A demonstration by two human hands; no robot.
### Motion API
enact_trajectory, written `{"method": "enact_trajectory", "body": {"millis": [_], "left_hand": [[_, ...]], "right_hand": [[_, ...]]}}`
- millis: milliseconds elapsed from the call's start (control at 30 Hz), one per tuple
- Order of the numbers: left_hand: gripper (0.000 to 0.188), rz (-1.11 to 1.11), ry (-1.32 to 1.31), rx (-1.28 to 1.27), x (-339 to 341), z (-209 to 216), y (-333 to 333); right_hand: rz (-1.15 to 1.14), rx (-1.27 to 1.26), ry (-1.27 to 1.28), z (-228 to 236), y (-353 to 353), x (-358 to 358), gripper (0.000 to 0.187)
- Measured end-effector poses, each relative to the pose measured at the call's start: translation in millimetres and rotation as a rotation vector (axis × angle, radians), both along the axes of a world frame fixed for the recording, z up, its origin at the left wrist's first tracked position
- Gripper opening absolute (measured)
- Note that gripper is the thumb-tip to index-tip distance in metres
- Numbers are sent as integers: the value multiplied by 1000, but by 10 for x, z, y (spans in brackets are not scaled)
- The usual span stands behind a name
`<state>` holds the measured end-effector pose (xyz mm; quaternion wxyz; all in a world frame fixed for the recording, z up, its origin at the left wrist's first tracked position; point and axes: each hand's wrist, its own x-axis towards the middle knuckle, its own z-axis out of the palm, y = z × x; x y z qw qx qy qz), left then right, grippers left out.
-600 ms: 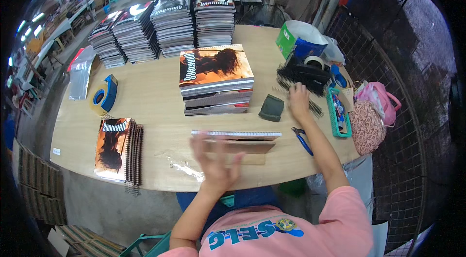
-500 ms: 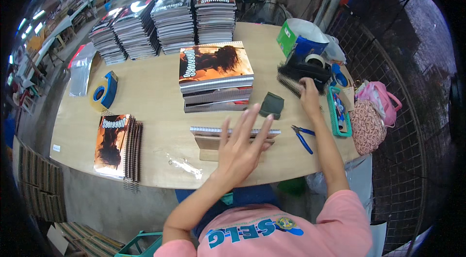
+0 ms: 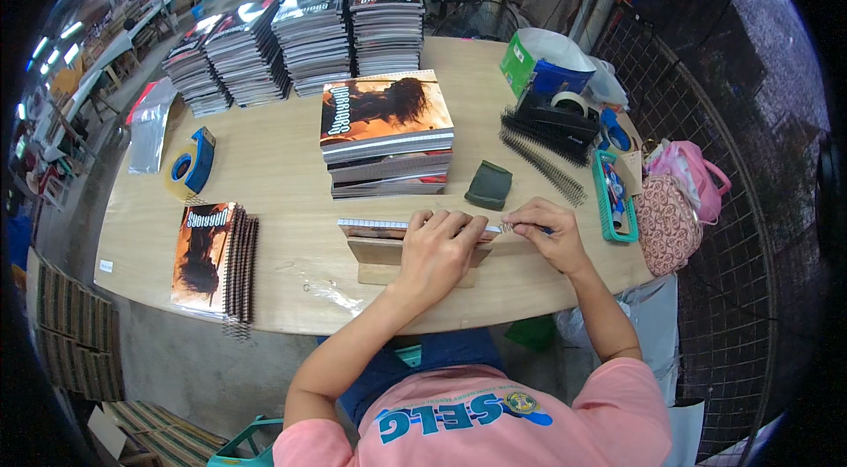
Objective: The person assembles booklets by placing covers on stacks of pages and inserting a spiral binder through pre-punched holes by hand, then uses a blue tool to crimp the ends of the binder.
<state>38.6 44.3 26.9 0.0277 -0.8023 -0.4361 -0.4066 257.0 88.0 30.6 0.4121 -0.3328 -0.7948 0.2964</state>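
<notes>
In front of me a notebook (image 3: 371, 226) with a punched edge stands upright in a wooden stand (image 3: 378, 274). My left hand (image 3: 434, 253) is closed over its top edge, fingers curled down the far side. At the notebook's right end, my right hand (image 3: 551, 236) pinches a dark spiral binding coil (image 3: 507, 227), most of it hidden by the fingers. Only a bit of the blue-handled pliers shows behind that hand. More loose coils (image 3: 545, 165) lie farther right. A dark green pad (image 3: 489, 184) rests just beyond the notebook.
A stack of notebooks (image 3: 388, 118) stands mid-table, with taller stacks (image 3: 311, 34) behind. Coiled notebooks (image 3: 203, 259) lie at left below a tape dispenser (image 3: 192, 165). To the right are a black tape dispenser (image 3: 565, 127), a teal basket (image 3: 615, 202) and a pink bag (image 3: 675, 215).
My right hand has come from the loose coils to the notebook's right end with a coil. My left hand, spread above the notebook before, has closed on its top edge.
</notes>
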Motion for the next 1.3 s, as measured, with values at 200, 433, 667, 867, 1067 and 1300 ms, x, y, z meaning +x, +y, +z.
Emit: {"method": "enact_trajectory", "body": {"millis": [200,433,667,867,1067,1300], "left_hand": [[22,-2,-11,16,-10,2,6],[15,18,-40,-11,4,30,11],[14,-18,-64,17,9,-18,38],[14,-51,-75,-23,2,-9,35],[16,-65,-111,-28,-7,-48,46],[20,41,0,-67,175,31,35]], "right_hand": [[119,-22,-100,39,4,10,19],[48,78,-203,70,-43,-75,17],[0,-27,-266,142,-69,-107,22],[-6,73,-323,164,-72,-197,16],[64,274,-382,151,21,-211,30],[-105,257,-727,-469,852,-54,39]]}}
